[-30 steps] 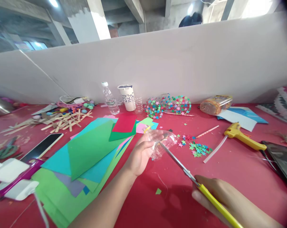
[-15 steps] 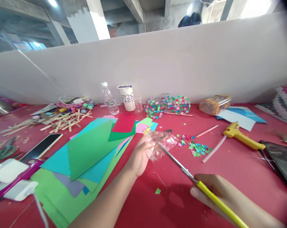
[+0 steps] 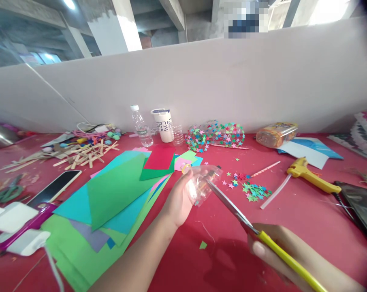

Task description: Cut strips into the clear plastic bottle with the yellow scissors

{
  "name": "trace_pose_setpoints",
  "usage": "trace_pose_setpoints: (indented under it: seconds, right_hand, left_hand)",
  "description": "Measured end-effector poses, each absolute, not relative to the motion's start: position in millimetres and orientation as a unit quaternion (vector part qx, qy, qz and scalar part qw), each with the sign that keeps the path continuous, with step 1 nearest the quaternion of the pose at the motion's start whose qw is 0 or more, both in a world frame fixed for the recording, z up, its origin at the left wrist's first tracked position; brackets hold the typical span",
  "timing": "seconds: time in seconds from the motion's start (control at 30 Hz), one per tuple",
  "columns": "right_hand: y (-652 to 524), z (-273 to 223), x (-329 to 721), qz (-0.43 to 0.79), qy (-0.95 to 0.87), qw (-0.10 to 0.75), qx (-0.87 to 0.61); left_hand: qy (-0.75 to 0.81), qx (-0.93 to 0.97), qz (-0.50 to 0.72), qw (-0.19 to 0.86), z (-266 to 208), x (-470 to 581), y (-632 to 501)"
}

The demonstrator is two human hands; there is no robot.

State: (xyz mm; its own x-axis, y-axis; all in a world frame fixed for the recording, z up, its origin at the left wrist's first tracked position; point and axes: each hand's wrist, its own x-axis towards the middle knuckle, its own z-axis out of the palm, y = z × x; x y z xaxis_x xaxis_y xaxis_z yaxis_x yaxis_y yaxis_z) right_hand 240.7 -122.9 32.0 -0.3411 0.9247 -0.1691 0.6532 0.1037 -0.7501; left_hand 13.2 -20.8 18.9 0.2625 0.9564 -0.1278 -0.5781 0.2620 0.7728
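My left hand (image 3: pixel 180 198) is closed around a clear cut piece of plastic bottle (image 3: pixel 203 184), its yellowish neck end toward the upper left. In my right hand (image 3: pixel 274 243) is a pair of scissors (image 3: pixel 232 207) with yellow handles and metal blades. The blade tips point up and left and lie close against the near side of the plastic; I cannot tell whether they touch it. A small green paper scrap (image 3: pixel 203 245) lies on the red table below the hands.
Coloured paper sheets (image 3: pixel 116 190) spread to the left, beside a phone (image 3: pixel 54 188) and craft sticks (image 3: pixel 89 156). Behind stand a water bottle (image 3: pixel 141 127), a cup (image 3: pixel 163 125) and a star-covered bottle (image 3: pixel 215 136). Loose stars (image 3: pixel 256 190) and a yellow glue gun (image 3: pixel 314 176) lie right.
The bottle piece has turned and tilted in my left hand. The scissors have shifted slightly right and down. Part of what looks like a hand has appeared at the left edge.
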Motion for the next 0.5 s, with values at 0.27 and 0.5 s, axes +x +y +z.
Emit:
trace_pose_setpoints:
  seconds: [0.27,0.5]
  right_hand:
    - [-118.5,33.8,253.5,0.357,-0.754,0.165,-0.526]
    - [-128.7,26.0,256.8,0.425,-0.698,0.242,-0.523]
  left_hand:
    - [0.285,0.267,0.56,0.73,26.9,9.0,-19.7]
    - [0.257,0.361,0.51,0.738,17.5,12.2,-22.9]
